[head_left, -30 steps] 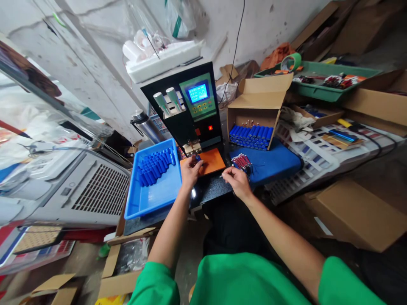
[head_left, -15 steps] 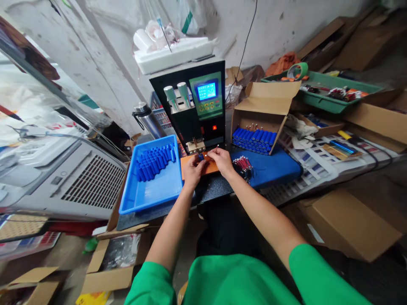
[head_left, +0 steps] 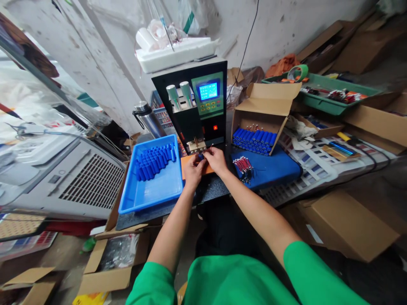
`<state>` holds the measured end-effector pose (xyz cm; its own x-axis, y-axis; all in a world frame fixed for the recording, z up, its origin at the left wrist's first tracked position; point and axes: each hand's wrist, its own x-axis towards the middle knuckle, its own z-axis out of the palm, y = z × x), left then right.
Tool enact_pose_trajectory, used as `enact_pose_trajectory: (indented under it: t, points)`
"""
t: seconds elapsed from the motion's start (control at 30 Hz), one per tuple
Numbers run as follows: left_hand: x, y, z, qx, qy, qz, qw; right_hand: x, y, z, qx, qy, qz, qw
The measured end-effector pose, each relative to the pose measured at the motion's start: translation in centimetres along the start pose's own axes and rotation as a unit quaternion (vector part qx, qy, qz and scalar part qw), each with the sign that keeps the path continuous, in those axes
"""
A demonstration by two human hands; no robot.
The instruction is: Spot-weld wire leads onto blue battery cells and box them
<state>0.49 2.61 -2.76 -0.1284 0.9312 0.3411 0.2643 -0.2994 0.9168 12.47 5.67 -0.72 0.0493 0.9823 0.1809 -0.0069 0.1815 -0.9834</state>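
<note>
We grip a blue cylinder (head_left: 201, 156) in our left hand (head_left: 192, 170), just below the welder's electrodes (head_left: 196, 143). It lies between both hands, nearer the left; its long axis is hidden. Our right hand (head_left: 216, 161) meets it from the right, its grip unclear.
</note>
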Motion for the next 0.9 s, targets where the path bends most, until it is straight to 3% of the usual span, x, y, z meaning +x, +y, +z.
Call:
enact_pose_trajectory:
  t: [0.9]
  points:
    - [-0.19, 0.44, 0.04, 0.009, 0.006, 0.001, 1.000, -0.50, -0.74, -0.08, -0.034, -0.003, 0.006, 0.999]
